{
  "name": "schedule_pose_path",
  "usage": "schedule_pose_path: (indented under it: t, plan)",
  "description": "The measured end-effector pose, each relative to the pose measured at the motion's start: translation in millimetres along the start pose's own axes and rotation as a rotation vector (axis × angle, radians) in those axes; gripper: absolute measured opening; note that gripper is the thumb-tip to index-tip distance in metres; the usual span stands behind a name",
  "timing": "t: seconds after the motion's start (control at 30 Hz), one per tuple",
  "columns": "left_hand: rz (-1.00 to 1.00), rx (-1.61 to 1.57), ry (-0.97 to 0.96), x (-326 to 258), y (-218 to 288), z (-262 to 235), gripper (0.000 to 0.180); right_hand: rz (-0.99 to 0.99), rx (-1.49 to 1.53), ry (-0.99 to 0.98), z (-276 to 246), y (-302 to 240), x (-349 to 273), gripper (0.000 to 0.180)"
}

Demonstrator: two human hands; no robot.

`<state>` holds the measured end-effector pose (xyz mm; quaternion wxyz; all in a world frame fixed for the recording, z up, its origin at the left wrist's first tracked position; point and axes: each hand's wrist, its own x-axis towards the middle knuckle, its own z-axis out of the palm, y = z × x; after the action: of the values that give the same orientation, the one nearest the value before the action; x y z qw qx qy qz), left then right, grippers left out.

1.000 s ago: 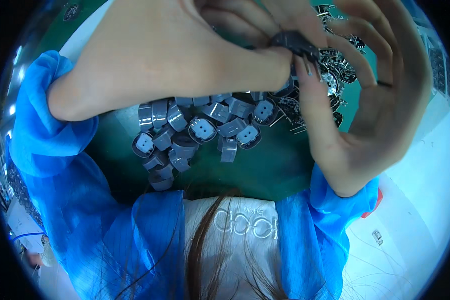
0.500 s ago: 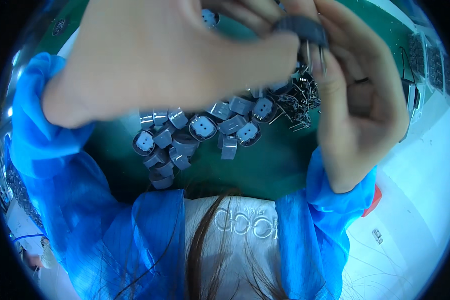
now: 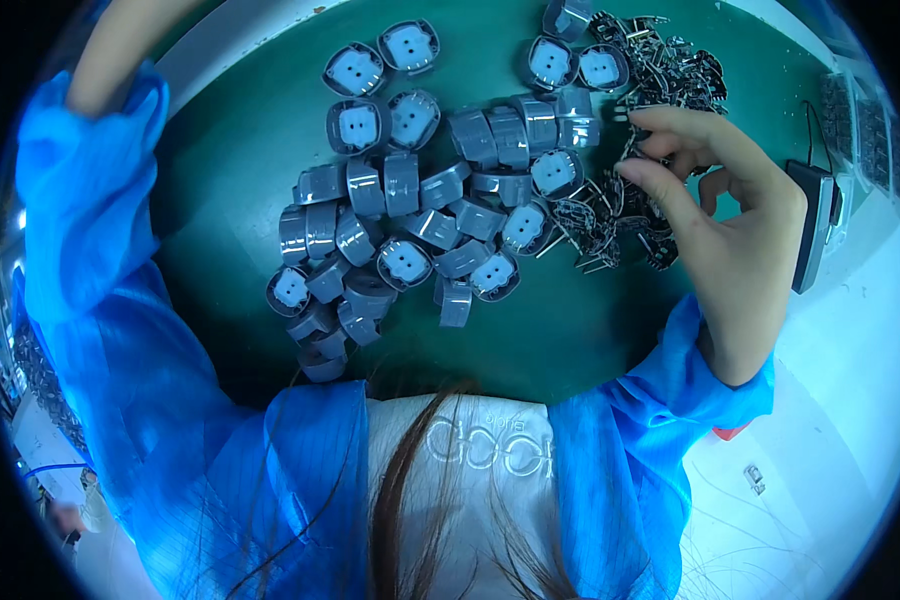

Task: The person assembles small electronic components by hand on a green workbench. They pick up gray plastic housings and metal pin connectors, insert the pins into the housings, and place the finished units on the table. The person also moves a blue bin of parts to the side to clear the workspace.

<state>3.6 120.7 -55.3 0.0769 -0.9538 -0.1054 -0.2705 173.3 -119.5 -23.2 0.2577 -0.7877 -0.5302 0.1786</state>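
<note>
My right hand (image 3: 735,205) is over a heap of small dark metal parts with thin shiny prongs (image 3: 670,75). Its thumb and forefinger are bent and apart, with metal bits showing at and between the tips; the other fingers curl in behind. At the upper left only my left wrist (image 3: 120,50) and lower forearm show; that hand's fingers lie beyond the picture edge. Between the two arms lie many grey plastic housings (image 3: 402,183). Some rest on their sides, while others face up with a pale blue two-holed insert (image 3: 405,262).
A green work surface (image 3: 530,350) lies under the parts, with a pale rim at its far side. On the right stand a dark box-shaped device (image 3: 815,225) with a cable and clear trays (image 3: 870,140) of dark parts. A red object (image 3: 732,432) peeks out by my right sleeve.
My hands were together at the upper right around a dark grey piece with metal prongs. My left hand has swung to the upper left; my right has come down to the metal heap.
</note>
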Motion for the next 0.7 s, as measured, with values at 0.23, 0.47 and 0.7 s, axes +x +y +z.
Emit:
schedule_pose_path:
  t: [0.23,0.47,0.7]
  plan:
    - [0.048,-0.697,-0.528,3,25,-25,0.025,-0.214,-0.02,0.106,-11,-5,-2,0.023]
    - [-0.042,-0.723,-0.401,1,28,-17,0.026,-0.454,-0.294,0.212,-2,1,7,0.03]
    - [-0.141,-0.741,-0.558,13,43,-35,0.027,-0.167,0.347,0.053,0,-13,2,0.018]
